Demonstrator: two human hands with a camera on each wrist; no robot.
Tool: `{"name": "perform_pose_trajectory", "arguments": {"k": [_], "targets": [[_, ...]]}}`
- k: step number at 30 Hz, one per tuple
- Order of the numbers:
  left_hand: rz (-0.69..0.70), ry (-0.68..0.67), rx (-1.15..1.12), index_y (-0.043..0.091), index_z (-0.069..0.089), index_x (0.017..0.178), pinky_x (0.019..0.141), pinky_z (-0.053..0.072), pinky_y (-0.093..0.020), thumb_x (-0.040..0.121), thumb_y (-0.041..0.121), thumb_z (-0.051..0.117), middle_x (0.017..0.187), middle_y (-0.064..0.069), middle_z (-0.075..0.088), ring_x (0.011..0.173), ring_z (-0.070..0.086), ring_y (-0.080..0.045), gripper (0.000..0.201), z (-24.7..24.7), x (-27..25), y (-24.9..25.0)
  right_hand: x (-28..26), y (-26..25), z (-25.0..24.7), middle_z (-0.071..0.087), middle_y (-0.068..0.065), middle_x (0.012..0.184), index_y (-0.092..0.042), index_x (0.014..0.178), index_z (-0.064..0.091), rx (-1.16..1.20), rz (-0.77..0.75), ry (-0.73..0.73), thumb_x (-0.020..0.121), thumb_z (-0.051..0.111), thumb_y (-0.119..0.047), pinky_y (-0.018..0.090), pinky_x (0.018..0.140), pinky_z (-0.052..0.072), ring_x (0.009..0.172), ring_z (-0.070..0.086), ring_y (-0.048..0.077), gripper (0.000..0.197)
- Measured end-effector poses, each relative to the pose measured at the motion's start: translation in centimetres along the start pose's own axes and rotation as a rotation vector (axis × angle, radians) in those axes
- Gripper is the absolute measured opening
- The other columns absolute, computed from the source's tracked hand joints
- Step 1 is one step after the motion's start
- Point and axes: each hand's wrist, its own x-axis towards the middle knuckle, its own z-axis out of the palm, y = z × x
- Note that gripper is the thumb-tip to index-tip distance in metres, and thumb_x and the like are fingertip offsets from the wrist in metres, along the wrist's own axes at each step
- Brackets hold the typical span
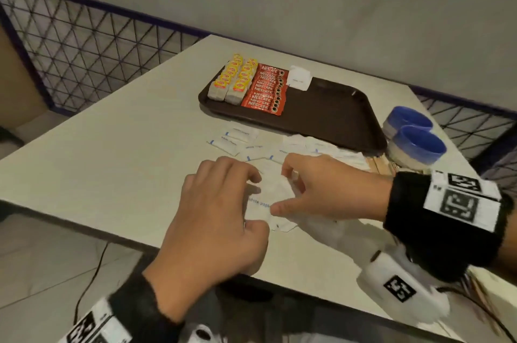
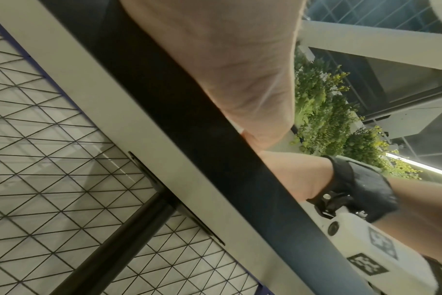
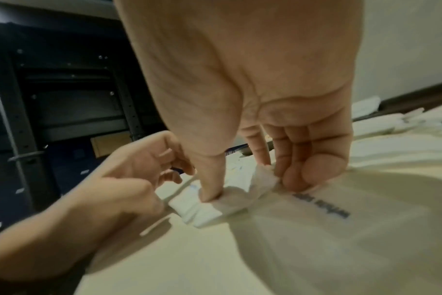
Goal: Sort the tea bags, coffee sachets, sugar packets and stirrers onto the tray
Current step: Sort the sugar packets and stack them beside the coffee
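A small pile of white sugar packets point(image 1: 264, 207) point(image 3: 202, 211) lies near the table's front edge. My right hand point(image 1: 281, 188) point(image 3: 250, 187) pinches it, thumb pressed on one packet and fingers bunching another. My left hand point(image 1: 253, 200) point(image 3: 169, 171) curls around the pile's left end, thumb at its near edge. The brown tray point(image 1: 335, 107) holds two rows of yellow tea bags point(image 1: 235, 78), red coffee sachets point(image 1: 265, 89) and one sugar packet point(image 1: 300, 78). More sugar packets point(image 1: 237, 138) and wooden stirrers point(image 1: 382, 165) lie loose before the tray.
Two blue-rimmed tubs point(image 1: 414, 141) stand at the tray's right end, beside the stirrers. A wire-mesh fence point(image 1: 84, 43) runs behind the table on the left. The left wrist view shows only my palm point(image 2: 240, 59) and the table's underside point(image 2: 129, 111).
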Motion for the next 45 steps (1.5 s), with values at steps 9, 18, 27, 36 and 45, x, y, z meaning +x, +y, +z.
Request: {"name": "perform_pose_trajectory", "arguments": {"k": [9, 18, 27, 36, 45], "targets": [[-0.056, -0.068, 0.168, 0.037, 0.061, 0.127, 0.103, 0.032, -0.038, 0.08, 0.063, 0.048, 0.124, 0.016, 0.052, 0.122, 0.04, -0.013, 0.055, 0.5, 0.3, 0.1, -1.6, 0.1, 0.4, 0.069, -0.003, 0.093, -0.03, 0.112, 0.064, 0.39, 0.096, 0.163, 0.082, 0.084, -0.03, 0.038, 0.066, 0.062, 0.077, 0.068, 0.018, 0.036], [0.015, 0.045, -0.124, 0.042, 0.06, 0.128, 0.099, 0.037, -0.029, 0.088, 0.055, 0.064, 0.105, 0.029, 0.061, 0.106, 0.052, -0.005, 0.043, 0.4, -0.1, -0.1, -4.6, 0.6, 3.2, 0.074, 0.022, 0.089, -0.003, 0.095, 0.069, 1.003, 0.051, 0.287, 0.09, 0.076, -0.012, 0.043, 0.064, 0.056, 0.067, 0.068, 0.031, 0.012], [-0.188, 0.204, -0.714, 0.04, 0.062, 0.123, 0.078, 0.054, -0.019, 0.087, 0.017, 0.082, 0.092, 0.019, 0.072, 0.088, 0.07, -0.008, 0.047, -0.4, -0.2, -0.5, -7.1, 0.3, 5.0, 0.067, 0.025, 0.094, 0.011, 0.098, 0.065, 1.352, 0.09, 0.597, 0.095, 0.064, 0.0, 0.015, 0.058, 0.053, 0.067, 0.067, 0.007, 0.011], [-0.254, 0.055, -0.926, 0.041, 0.046, 0.133, 0.092, 0.06, -0.044, 0.089, 0.005, 0.078, 0.1, 0.005, 0.082, 0.094, 0.078, -0.015, 0.066, -0.7, 0.4, 1.6, -7.7, -0.9, 8.0, 0.075, 0.02, 0.093, -0.013, 0.112, 0.065, 1.629, 0.092, 0.75, 0.093, 0.065, -0.006, 0.03, 0.041, 0.038, 0.063, 0.054, 0.038, 0.02], [-0.216, 0.076, -0.874, 0.056, 0.042, 0.117, 0.096, 0.059, -0.044, 0.089, 0.011, 0.078, 0.106, 0.012, 0.08, 0.1, 0.076, -0.012, 0.064, 0.6, 0.2, 2.3, -7.9, 0.3, 8.9, 0.073, 0.01, 0.087, -0.006, 0.084, 0.077, 1.635, -0.009, 0.745, 0.077, 0.063, 0.002, 0.032, 0.053, 0.05, 0.076, 0.066, 0.027, 0.018]]}}
